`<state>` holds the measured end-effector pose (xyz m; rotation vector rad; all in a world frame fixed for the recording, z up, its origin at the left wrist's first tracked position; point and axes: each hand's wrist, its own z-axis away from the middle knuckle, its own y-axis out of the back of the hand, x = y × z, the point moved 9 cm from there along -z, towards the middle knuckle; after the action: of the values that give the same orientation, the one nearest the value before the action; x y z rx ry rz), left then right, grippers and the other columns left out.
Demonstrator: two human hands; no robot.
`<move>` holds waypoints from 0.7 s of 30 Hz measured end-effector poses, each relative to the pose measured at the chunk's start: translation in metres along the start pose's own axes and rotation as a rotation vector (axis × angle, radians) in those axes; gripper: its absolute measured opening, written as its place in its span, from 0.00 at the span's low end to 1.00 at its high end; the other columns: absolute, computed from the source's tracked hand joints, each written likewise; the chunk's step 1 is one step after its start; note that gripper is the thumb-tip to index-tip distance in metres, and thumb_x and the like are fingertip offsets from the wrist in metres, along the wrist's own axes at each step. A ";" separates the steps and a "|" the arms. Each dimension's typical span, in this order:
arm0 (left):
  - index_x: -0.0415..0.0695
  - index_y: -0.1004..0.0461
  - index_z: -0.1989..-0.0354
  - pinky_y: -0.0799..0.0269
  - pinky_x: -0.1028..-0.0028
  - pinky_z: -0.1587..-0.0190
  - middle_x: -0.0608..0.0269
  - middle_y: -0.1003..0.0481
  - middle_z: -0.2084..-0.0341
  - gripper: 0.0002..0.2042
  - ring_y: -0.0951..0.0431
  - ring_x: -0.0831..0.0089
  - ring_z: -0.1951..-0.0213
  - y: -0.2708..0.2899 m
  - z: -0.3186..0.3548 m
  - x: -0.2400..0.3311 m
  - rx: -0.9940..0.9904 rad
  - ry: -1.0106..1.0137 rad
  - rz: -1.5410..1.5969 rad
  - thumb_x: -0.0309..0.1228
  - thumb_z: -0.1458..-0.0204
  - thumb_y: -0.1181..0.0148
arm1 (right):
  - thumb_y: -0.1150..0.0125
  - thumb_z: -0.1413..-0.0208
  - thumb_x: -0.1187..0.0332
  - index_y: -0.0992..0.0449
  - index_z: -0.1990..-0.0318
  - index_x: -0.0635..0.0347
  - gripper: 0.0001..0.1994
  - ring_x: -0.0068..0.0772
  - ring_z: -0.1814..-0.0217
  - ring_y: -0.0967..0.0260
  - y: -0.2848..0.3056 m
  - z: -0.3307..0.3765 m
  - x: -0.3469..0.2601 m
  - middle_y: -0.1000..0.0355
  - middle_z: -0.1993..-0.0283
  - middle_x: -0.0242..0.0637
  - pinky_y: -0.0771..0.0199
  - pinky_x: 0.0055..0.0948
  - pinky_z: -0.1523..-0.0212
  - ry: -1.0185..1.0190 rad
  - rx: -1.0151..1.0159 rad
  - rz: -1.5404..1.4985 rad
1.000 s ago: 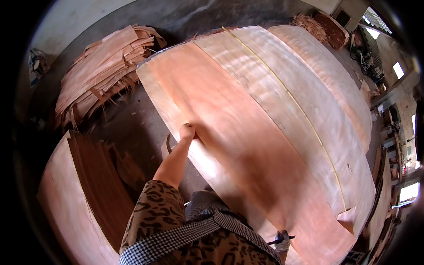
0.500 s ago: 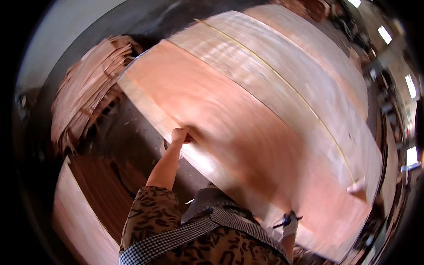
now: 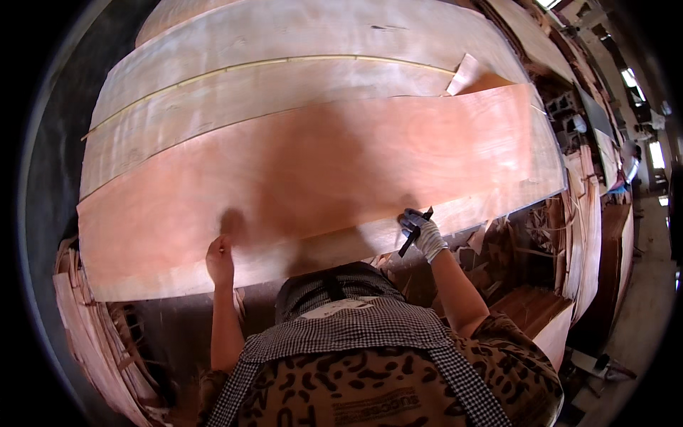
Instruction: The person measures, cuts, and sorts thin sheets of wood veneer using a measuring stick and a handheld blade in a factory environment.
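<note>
A long reddish sheet of wood veneer (image 3: 341,156) lies across paler sheets on the stack in front of me. My left hand (image 3: 220,262), bare, is over its near left part with the fingers curled together. Whether they pinch anything is too small to make out. In a pale striped glove, my right hand (image 3: 429,238) is closed around a flat black tool like a utility knife (image 3: 407,247). It is at the sheet's near edge, right of my body. Under that edge shows a strip of the paler sheet below (image 3: 341,247).
A thin yellowish strip (image 3: 284,60) runs lengthwise over the far sheets. At its right end a veneer corner (image 3: 466,73) is folded up. Veneer piles stand at the lower left (image 3: 96,341) and right (image 3: 587,228). Scraps (image 3: 480,238) lie beside the stack at my right.
My view has turned right, so the stack now lies crosswise before me. My left hand appears raised off the sheet's edge. My right hand still holds the black tool.
</note>
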<state>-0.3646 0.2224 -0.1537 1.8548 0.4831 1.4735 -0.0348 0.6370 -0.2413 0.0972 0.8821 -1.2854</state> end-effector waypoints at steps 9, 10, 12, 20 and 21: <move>0.39 0.29 0.61 0.32 0.74 0.69 0.55 0.26 0.69 0.11 0.27 0.69 0.73 0.007 0.037 -0.031 -0.131 0.235 0.060 0.32 0.49 0.50 | 0.43 0.54 0.73 0.33 0.54 0.59 0.16 0.39 0.61 0.30 -0.014 -0.006 0.016 0.31 0.64 0.39 0.29 0.34 0.62 -0.052 -0.025 0.001; 0.40 0.28 0.61 0.32 0.73 0.68 0.56 0.26 0.70 0.10 0.27 0.68 0.73 0.010 0.032 -0.028 -0.108 0.285 0.093 0.31 0.49 0.50 | 0.43 0.54 0.73 0.33 0.54 0.59 0.16 0.39 0.61 0.30 -0.005 -0.010 0.011 0.31 0.64 0.39 0.30 0.35 0.61 -0.037 -0.041 -0.004; 0.42 0.27 0.63 0.32 0.72 0.68 0.57 0.27 0.71 0.09 0.27 0.66 0.72 0.029 0.028 -0.035 -0.056 0.298 0.050 0.30 0.50 0.50 | 0.42 0.54 0.73 0.32 0.56 0.59 0.16 0.37 0.62 0.30 0.005 -0.021 0.008 0.30 0.65 0.39 0.30 0.32 0.62 0.037 -0.011 -0.007; 0.47 0.27 0.68 0.33 0.66 0.61 0.59 0.29 0.70 0.07 0.29 0.62 0.65 0.090 0.007 -0.083 0.049 0.002 -0.090 0.25 0.57 0.49 | 0.47 0.50 0.68 0.29 0.63 0.59 0.08 0.25 0.74 0.40 -0.015 -0.019 0.000 0.35 0.74 0.28 0.36 0.24 0.69 0.202 -0.021 0.136; 0.47 0.28 0.69 0.32 0.66 0.61 0.59 0.30 0.70 0.07 0.30 0.61 0.65 0.084 -0.004 -0.080 0.004 -0.033 -0.185 0.26 0.58 0.49 | 0.48 0.50 0.69 0.31 0.66 0.58 0.06 0.26 0.73 0.39 0.002 -0.026 -0.006 0.34 0.73 0.29 0.37 0.24 0.69 0.215 -0.047 0.192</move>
<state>-0.4024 0.1127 -0.1476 1.7835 0.6249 1.3176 -0.0471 0.6564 -0.2559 0.2805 1.0598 -1.0867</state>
